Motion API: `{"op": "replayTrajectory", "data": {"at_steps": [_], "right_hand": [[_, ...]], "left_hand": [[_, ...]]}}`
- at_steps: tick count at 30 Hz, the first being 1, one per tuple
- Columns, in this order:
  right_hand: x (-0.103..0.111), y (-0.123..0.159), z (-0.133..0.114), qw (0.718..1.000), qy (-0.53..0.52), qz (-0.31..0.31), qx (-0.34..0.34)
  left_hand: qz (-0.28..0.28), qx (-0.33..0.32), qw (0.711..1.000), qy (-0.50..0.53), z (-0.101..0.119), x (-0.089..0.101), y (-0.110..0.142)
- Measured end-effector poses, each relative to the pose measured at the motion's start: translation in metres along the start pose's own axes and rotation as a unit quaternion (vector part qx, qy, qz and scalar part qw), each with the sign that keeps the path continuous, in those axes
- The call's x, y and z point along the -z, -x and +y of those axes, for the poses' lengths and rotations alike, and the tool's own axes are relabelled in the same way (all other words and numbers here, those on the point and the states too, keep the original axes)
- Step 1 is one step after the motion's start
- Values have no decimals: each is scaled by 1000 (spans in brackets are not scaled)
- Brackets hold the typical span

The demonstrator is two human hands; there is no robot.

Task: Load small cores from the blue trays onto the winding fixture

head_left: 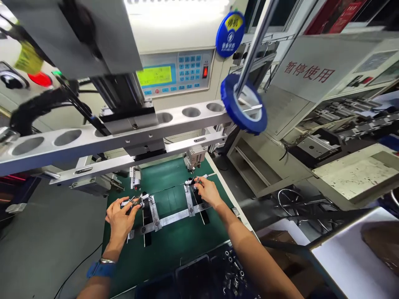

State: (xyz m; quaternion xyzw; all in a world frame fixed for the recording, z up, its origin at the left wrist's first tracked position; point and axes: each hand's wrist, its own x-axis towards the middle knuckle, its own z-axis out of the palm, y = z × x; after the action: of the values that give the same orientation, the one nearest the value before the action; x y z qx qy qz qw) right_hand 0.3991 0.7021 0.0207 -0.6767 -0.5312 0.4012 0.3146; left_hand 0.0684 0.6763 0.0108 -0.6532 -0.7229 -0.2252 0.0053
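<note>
My left hand point(120, 218) pinches a small shiny metal part point(134, 202) at the left end of a metal fixture point(173, 216). Over at the fixture's right end, the fingers of my right hand point(208, 191) are closed on another small metal fitting point(197, 180), partly covered by them. Two flat arms rise from the fixture's crossbar, and a thin dark rod point(168, 187) appears to run between their tops. The fixture lies on a green mat point(174, 236). Just above the hands hang two machine heads, one at left point(135, 178) and one at right point(193, 160).
A silver beam point(140, 135) with round holes crosses above the mat. Behind it is a control panel point(174, 74) with a lit screen. A blue tape roll point(245, 104) hangs on a rod. Near me, a black tray point(193, 276) stands beside several loose metal fittings point(232, 278).
</note>
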Motion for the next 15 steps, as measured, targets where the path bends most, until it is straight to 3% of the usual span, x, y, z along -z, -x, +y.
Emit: {"op": "replayTrajectory", "data": {"at_steps": [4, 7, 9, 12, 14, 15], "right_hand": [[6, 11, -14, 998, -63, -1, 2], [18, 47, -12, 993, -114, 38, 5], [29, 92, 0, 987, -140, 78, -2], [46, 185, 39, 976, -150, 154, -35], [51, 248, 79, 935, -131, 322, -64], [52, 274, 103, 916, -113, 375, -91]], "left_hand": [[-47, 26, 998, 18, 3, 6, -1], [-56, 15, 998, 27, 5, 13, 0], [-28, -2, 999, 27, 3, 17, 7], [18, -14, 1000, 20, -11, 24, 30], [14, 11, 1000, 12, -31, 30, 55], [0, 38, 999, 10, -44, 33, 71]]}}
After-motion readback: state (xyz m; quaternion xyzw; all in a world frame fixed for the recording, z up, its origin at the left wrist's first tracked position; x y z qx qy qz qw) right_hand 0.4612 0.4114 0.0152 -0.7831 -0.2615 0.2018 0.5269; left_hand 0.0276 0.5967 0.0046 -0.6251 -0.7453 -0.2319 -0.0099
